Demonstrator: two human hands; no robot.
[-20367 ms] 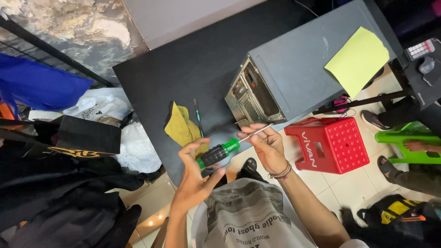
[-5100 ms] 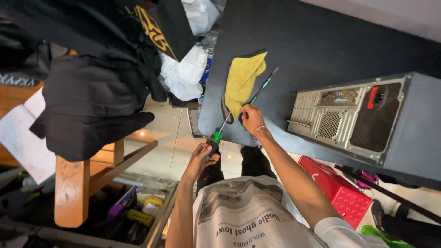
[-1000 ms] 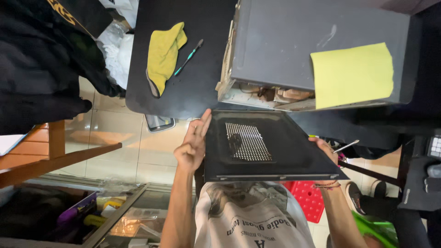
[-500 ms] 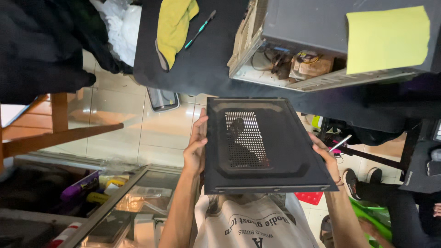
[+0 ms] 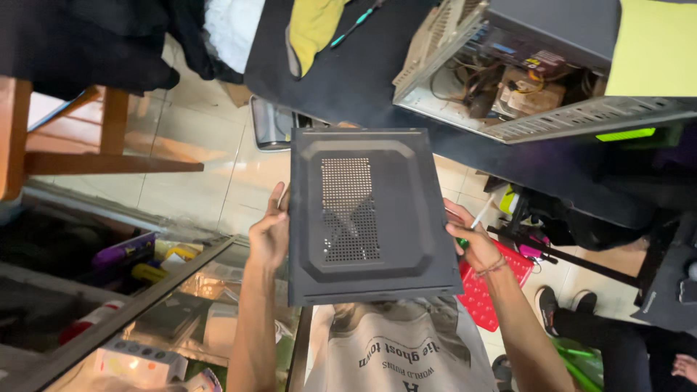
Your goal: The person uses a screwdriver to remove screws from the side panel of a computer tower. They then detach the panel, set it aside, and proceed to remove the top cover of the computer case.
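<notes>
The left hand (image 5: 270, 234) grasps the left edge of a black side panel (image 5: 370, 216), fingers curled around the rim. The right hand (image 5: 472, 243) grasps the panel's right edge and also has a green-tipped screwdriver (image 5: 473, 223) pinched against it. The panel is held flat and face-up in the air, just in front of the dark surface (image 5: 341, 80), its near edge over the person's printed shirt (image 5: 396, 352). A grid of small vent holes sits in the middle of the panel.

Beyond the panel, on the surface, lies an open computer case (image 5: 523, 69) with cables and boards showing inside. A yellow sheet (image 5: 650, 47) lies on top of the case, at its right end. Left of the case, a yellow cloth (image 5: 312, 29) rests on the surface with a thin green-handled tool (image 5: 356, 23) just beside it.

Right of the panel and lower, a red crate (image 5: 490, 287) stands on the tiled floor. Left of the panel, a wooden frame (image 5: 87, 152) stands, and below it a glass counter (image 5: 145, 305) holds coloured items.
</notes>
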